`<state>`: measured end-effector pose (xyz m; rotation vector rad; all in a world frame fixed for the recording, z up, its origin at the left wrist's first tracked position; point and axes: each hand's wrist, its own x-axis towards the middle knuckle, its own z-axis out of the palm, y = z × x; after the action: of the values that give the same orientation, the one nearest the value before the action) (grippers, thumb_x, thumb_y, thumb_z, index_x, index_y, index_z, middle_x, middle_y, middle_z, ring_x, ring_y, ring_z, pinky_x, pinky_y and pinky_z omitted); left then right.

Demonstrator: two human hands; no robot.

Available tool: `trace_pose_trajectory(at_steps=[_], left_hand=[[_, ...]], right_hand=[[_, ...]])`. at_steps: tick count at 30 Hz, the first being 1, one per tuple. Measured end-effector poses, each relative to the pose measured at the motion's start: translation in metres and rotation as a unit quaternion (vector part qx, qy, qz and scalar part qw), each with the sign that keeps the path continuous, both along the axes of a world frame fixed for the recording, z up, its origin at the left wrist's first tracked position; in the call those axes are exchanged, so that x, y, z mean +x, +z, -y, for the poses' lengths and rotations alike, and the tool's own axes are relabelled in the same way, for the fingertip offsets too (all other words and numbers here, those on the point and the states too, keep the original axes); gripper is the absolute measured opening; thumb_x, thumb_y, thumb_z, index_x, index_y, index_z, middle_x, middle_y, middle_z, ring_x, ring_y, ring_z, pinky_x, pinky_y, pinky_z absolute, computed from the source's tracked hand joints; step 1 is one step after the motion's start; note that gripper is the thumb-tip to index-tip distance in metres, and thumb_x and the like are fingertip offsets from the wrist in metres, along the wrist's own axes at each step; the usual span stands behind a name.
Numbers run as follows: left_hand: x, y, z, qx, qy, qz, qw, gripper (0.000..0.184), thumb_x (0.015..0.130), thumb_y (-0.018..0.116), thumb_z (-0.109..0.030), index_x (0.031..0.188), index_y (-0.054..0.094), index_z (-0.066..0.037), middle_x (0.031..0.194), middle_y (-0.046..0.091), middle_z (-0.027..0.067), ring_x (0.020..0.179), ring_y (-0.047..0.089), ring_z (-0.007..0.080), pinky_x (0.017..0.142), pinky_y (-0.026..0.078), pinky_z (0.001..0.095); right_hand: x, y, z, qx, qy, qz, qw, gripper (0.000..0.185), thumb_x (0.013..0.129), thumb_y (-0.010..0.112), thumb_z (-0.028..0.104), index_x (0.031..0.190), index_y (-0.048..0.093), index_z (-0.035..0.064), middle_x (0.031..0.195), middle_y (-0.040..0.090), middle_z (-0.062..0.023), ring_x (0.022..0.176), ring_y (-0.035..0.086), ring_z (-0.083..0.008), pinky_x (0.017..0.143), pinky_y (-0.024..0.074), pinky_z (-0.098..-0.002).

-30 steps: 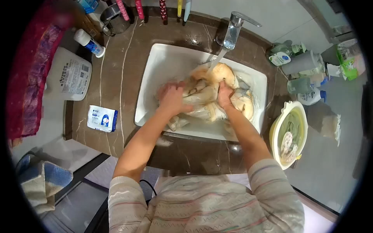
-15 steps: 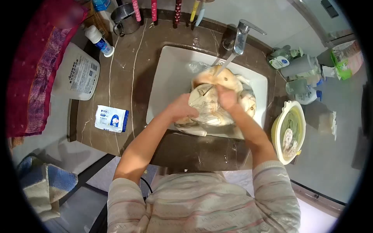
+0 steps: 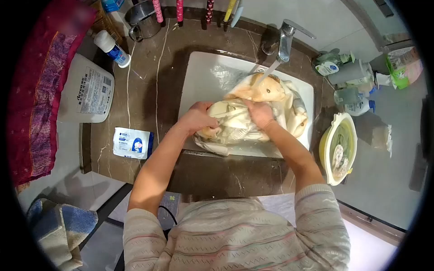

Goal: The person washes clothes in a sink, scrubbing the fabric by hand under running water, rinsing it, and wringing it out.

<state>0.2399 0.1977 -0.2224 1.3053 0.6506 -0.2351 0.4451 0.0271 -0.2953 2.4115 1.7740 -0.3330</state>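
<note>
A wet cream-coloured garment (image 3: 235, 119) with a button-like dark dot lies bunched in the white sink (image 3: 192, 74). My left hand (image 3: 199, 119) grips its left side, fingers curled into the fabric. On the upper middle of the same cloth, my right hand (image 3: 262, 114) is closed round a fold; its fingertips are partly hidden. From the chrome faucet (image 3: 285, 41), water runs down onto the tan part of the garment behind my right hand. Clear, rippling water shows at the sink's upper left.
Left on the counter are a white-and-blue packet (image 3: 132, 143), a large white jug (image 3: 90, 92), a pump-style tube (image 3: 113, 50) and a metal mug (image 3: 142, 21). A yellow-rimmed basin (image 3: 324, 153) and several bottles (image 3: 346, 97) stand to the right.
Both hands still hold the garment. The left hand has moved slightly left and up, drawing the cloth with it and spreading it leftward. The view has shifted slightly.
</note>
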Motion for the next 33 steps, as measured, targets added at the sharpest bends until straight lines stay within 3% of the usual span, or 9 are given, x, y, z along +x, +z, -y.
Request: trace_pose_trajectory(at_steps=[2,5,11,14,20,23,25,28,33], left_hand=[[0.003,-0.006,0.001,0.129,0.003,-0.022,0.991,0.065,0.053,0.07,-0.014,0.114,0.052,0.0,0.105,0.059,0.0168,0.099,0.056,0.0275,0.085,0.044,0.0321],[0.013,-0.036,0.024,0.275,-0.01,-0.034,0.961,0.064,0.056,0.069,-0.014,0.115,0.051,0.002,0.107,0.058,0.0168,0.101,0.055,0.0277,0.087,0.042,0.0315],[0.017,-0.028,0.012,0.124,-0.063,-0.058,0.989,0.073,0.056,0.069,-0.018,0.123,0.044,-0.001,0.116,0.054,0.0178,0.105,0.053,0.029,0.089,0.043,0.0336],[0.014,-0.006,-0.002,0.035,-0.007,-0.013,0.999,0.073,0.055,0.067,-0.015,0.124,0.044,-0.001,0.115,0.055,0.0178,0.103,0.055,0.0284,0.089,0.043,0.0333],[0.041,-0.03,0.013,0.304,0.054,0.03,0.951,0.078,0.058,0.063,-0.007,0.131,0.037,-0.003,0.12,0.052,0.0149,0.112,0.048,0.0243,0.091,0.039,0.0294],[0.048,-0.036,0.021,0.213,-0.004,0.005,0.977,0.075,0.058,0.062,-0.007,0.129,0.039,-0.003,0.119,0.053,0.016,0.113,0.049,0.0261,0.092,0.039,0.0303],[0.044,-0.045,0.001,0.206,-0.02,-0.009,0.978,0.068,0.06,0.06,-0.007,0.126,0.043,-0.002,0.11,0.057,0.0166,0.107,0.052,0.0263,0.089,0.04,0.0312],[0.042,-0.015,-0.017,0.098,0.006,0.018,0.995,0.067,0.063,0.061,-0.009,0.127,0.042,-0.003,0.108,0.057,0.0165,0.102,0.054,0.027,0.086,0.042,0.0322],[0.053,0.016,0.013,0.557,-0.07,-0.031,0.827,0.083,0.061,0.07,-0.024,0.133,0.032,-0.006,0.124,0.044,0.0217,0.116,0.042,0.0313,0.093,0.038,0.0417]], right_hand=[[0.006,0.008,0.007,0.006,-0.036,0.016,0.999,0.043,0.08,0.052,0.012,0.123,0.047,0.0161,0.074,0.063,-0.0085,0.061,0.06,-0.0207,0.057,0.0502,-0.0348],[-0.026,0.05,-0.028,0.077,-0.354,-0.305,0.881,0.039,0.085,0.046,0.015,0.125,0.044,0.0141,0.066,0.059,-0.0056,0.055,0.055,-0.0186,0.046,0.0461,-0.0333],[-0.045,-0.01,-0.034,0.128,0.006,0.067,0.989,0.041,0.081,0.049,0.01,0.121,0.048,0.0188,0.083,0.063,-0.0129,0.069,0.064,-0.0228,0.059,0.051,-0.0357],[0.025,0.001,0.005,-0.12,-0.108,-0.13,0.978,0.052,0.08,0.045,0.004,0.129,0.04,0.0223,0.096,0.062,-0.0166,0.072,0.064,-0.029,0.066,0.0508,-0.04],[-0.021,0.022,-0.036,0.264,-0.353,-0.251,0.862,0.046,0.082,0.047,0.01,0.128,0.041,0.0108,0.071,0.061,-0.0186,0.06,0.059,-0.0325,0.058,0.0484,-0.0433],[-0.071,-0.003,-0.038,0.25,-0.121,-0.154,0.948,0.058,0.077,0.048,0.005,0.132,0.034,0.0165,0.067,0.056,-0.0178,0.065,0.059,-0.0327,0.059,0.0479,-0.044],[-0.047,0.016,-0.012,0.114,0.046,-0.018,0.992,0.059,0.08,0.048,0.002,0.134,0.033,0.0171,0.06,0.051,-0.0101,0.052,0.055,-0.0219,0.045,0.0471,-0.0346],[0.0,0.053,0.003,-0.164,-0.035,0.038,0.985,0.06,0.08,0.051,0.006,0.135,0.031,0.0196,0.062,0.05,-0.0055,0.049,0.053,-0.0186,0.042,0.0467,-0.0305],[0.037,0.018,0.044,0.192,-0.126,0.03,0.973,0.054,0.079,0.051,0.01,0.131,0.038,0.0181,0.076,0.06,-0.0143,0.057,0.059,-0.0271,0.052,0.049,-0.0373]])
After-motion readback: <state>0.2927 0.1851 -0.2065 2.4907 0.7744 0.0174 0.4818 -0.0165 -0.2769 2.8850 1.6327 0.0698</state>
